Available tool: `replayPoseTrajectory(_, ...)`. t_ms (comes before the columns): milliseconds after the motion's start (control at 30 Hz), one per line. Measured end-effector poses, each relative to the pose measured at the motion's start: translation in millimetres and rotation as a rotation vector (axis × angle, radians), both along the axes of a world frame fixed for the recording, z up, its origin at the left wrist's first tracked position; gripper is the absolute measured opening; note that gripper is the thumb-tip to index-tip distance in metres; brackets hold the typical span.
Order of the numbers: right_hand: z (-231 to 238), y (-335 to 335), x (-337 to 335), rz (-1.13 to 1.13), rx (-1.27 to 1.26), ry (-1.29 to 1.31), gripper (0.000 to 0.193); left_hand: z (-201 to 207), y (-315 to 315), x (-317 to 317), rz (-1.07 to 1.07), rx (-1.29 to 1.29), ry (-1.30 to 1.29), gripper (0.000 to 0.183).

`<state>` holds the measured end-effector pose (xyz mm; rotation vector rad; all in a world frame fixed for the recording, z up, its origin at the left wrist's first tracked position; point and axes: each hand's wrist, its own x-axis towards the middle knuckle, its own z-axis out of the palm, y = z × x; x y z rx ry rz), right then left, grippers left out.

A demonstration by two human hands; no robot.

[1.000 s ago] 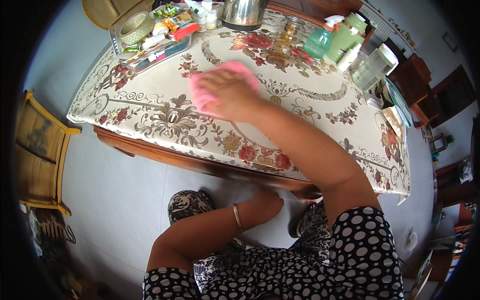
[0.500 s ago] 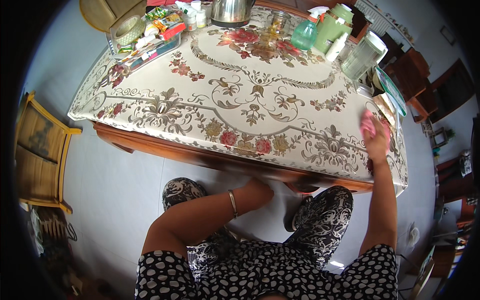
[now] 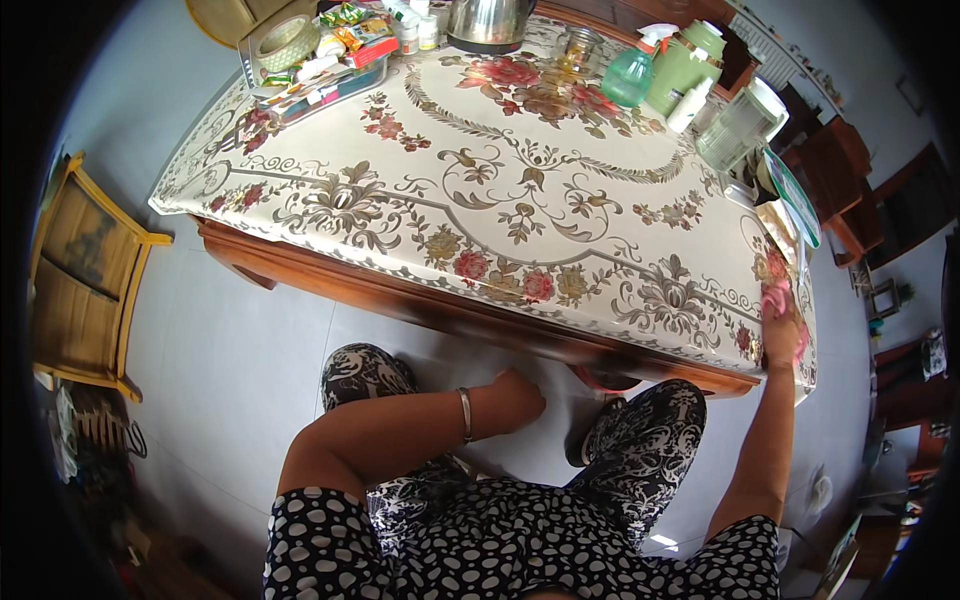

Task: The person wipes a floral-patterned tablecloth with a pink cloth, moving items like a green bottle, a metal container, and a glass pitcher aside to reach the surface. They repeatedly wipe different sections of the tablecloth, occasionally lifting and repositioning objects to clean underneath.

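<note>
My right hand (image 3: 782, 338) is closed on a pink cloth (image 3: 776, 298) and presses it to the tablecloth near the right end of the table. Pink shows both beyond the fingers and at the hand's right side. The floral cream tablecloth (image 3: 560, 230) covers the tabletop. My left hand (image 3: 508, 404), with a silver bangle (image 3: 465, 415) at its wrist, hangs in a loose fist over my lap, below the table edge and apart from the table. Nothing shows in that fist.
At the back right stand a green spray bottle (image 3: 628, 78), a green flask (image 3: 684, 66), a white bottle (image 3: 690, 106) and a clear pitcher (image 3: 738, 125). A kettle (image 3: 487, 22), a glass jar (image 3: 578, 50) and a filled tray (image 3: 335, 85) line the back. A wooden chair (image 3: 85, 285) stands left.
My right hand has drawn the pink cloth nearer to me and slightly right, toward the table's near right corner. My left hand stays in about the same place. The whole view has shifted slightly.
</note>
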<state>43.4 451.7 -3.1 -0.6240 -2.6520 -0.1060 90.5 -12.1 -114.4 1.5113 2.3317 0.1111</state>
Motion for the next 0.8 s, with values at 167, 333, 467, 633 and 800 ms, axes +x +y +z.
replayPoseTrajectory(167,8,-112,-29,0.435,-0.164,0.119,0.050,11,2,-3,-0.023,0.082,-0.039,0.009)
replayPoseTrajectory(333,16,-206,-44,0.849,-0.183,0.090,0.057,44,5,-11,-0.118,0.450,-0.003,0.023)
replayPoseTrajectory(467,26,-282,-33,0.997,-0.151,-0.026,0.062,81,5,-13,-0.075,0.566,0.043,0.021)
replayPoseTrajectory(633,34,-295,-25,1.091,-0.217,-0.105,0.064,99,7,-20,-0.090,0.833,0.161,0.017)
replayPoseTrajectory(800,30,-233,-33,1.001,-0.208,-0.057,0.063,101,6,-22,-0.106,0.854,0.199,0.023)
